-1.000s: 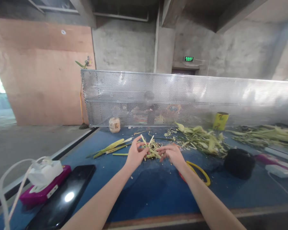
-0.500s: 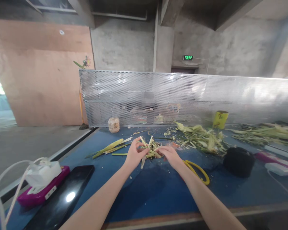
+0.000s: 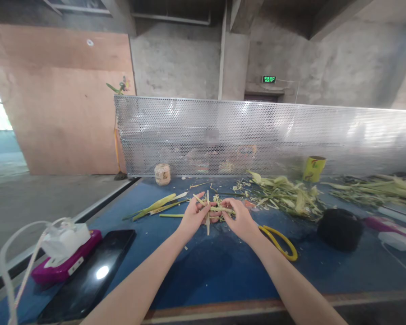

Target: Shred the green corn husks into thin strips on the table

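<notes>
My left hand (image 3: 193, 216) and my right hand (image 3: 238, 220) meet over the blue table (image 3: 203, 266), both pinched on a small bundle of pale green leaf strips (image 3: 212, 208). One strip hangs down between the hands and others stick up and to the right. A small heap of cut leaf scraps (image 3: 219, 200) lies just behind the hands. Yellow-handled scissors (image 3: 280, 241) lie beside my right wrist.
Long green leaves (image 3: 155, 206) lie left of the hands, a larger leaf pile (image 3: 284, 194) at right. A black roll (image 3: 340, 228), a yellow cup (image 3: 313, 169), a twine spool (image 3: 163, 174), a black phone (image 3: 91, 271) and a magenta box (image 3: 66, 266) stand around. A perforated metal screen (image 3: 257, 135) closes the back.
Both hands have lifted the leaf strips off the scrap heap and drawn them slightly nearer; the strips now cross between the fingers, one hanging down.
</notes>
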{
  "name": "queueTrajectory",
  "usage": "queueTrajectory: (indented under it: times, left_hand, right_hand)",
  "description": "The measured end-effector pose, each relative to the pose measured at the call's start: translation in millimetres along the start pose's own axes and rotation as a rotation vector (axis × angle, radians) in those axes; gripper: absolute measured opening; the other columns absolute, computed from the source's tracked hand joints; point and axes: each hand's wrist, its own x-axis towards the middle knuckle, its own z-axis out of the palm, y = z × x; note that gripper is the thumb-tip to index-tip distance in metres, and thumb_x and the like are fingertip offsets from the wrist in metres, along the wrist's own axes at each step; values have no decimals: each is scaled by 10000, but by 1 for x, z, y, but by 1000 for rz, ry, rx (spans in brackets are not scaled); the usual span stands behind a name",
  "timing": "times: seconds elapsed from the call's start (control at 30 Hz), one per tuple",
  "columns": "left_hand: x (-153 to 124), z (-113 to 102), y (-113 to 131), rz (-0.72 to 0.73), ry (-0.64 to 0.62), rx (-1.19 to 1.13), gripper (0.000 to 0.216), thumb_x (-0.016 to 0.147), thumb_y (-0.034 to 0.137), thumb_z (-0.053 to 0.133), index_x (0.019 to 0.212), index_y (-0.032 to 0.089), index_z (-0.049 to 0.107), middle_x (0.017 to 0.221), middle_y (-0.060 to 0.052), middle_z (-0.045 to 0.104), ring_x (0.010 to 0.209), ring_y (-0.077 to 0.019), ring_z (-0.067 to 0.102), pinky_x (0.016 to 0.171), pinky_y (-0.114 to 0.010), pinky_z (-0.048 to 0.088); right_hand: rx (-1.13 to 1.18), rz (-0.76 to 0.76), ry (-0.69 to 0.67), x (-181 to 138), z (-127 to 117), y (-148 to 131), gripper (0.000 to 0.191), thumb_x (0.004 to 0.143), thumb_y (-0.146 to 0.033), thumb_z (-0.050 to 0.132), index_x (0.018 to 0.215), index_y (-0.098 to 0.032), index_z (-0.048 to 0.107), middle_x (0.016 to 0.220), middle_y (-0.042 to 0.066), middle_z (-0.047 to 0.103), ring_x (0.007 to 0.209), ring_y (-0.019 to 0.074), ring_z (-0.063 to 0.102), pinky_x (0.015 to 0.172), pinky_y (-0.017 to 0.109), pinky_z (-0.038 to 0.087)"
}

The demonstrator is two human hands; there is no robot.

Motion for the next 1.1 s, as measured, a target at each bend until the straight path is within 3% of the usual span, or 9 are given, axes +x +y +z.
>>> queueTrajectory:
  times: [0.1, 0.23, 0.43, 0.57, 0.83, 1.1]
  left_hand:
    - [0, 1, -1, -42, -8, -58, 503, 757, 257, 501, 1184, 204, 240, 873, -70, 618, 637, -172, 639, 631, -353, 508]
    - [0, 1, -5, -74, -35, -70, 574, 798, 308, 436, 1266, 236, 111, 806, -51, 627, 612, -170, 636, 580, -344, 509]
    - [-2, 2, -13, -84, -282, 42, 795, 737, 311, 537, 1287, 262, -37, 847, -65, 619, 598, -188, 634, 451, -274, 490]
    - [-5, 2, -15, -89, -400, 66, 821, 733, 286, 550, 1289, 272, -55, 822, -61, 610, 636, -211, 641, 452, -266, 491]
    - [-5, 2, -11, 3, -402, 219, 688, 760, 333, 495, 1296, 230, 77, 758, -51, 598, 520, -176, 625, 399, -218, 442]
    - [-12, 12, -3, 1, -384, 299, 708, 759, 281, 488, 1317, 219, 57, 728, -17, 553, 545, -171, 628, 467, -248, 471]
  right_hand:
    - [36, 36, -71, 0, 0, 2, 219, 679, -138, 434, 878, -195, 504, 847, 49, 573, 814, 180, 519, 765, 323, 383]
    - [39, 83, -107, 1, -4, -1, 116, 724, -198, 428, 738, -203, 544, 761, 31, 582, 786, 183, 507, 751, 318, 350]
    - [77, 195, -83, 3, -5, -5, 292, 767, -364, 407, 542, -183, 449, 562, -10, 474, 606, 135, 445, 605, 250, 318]
    - [181, 241, -195, 4, -3, -5, 294, 758, -354, 417, 524, -176, 424, 517, -31, 418, 542, 110, 411, 531, 226, 299]
    - [447, 287, -245, 6, -5, -10, 337, 747, -396, 419, 490, -180, 402, 439, -43, 392, 476, 98, 381, 522, 231, 312]
    - [603, 390, -172, 3, 3, -7, 316, 725, -412, 428, 504, -188, 393, 429, -46, 382, 426, 96, 377, 472, 236, 306]
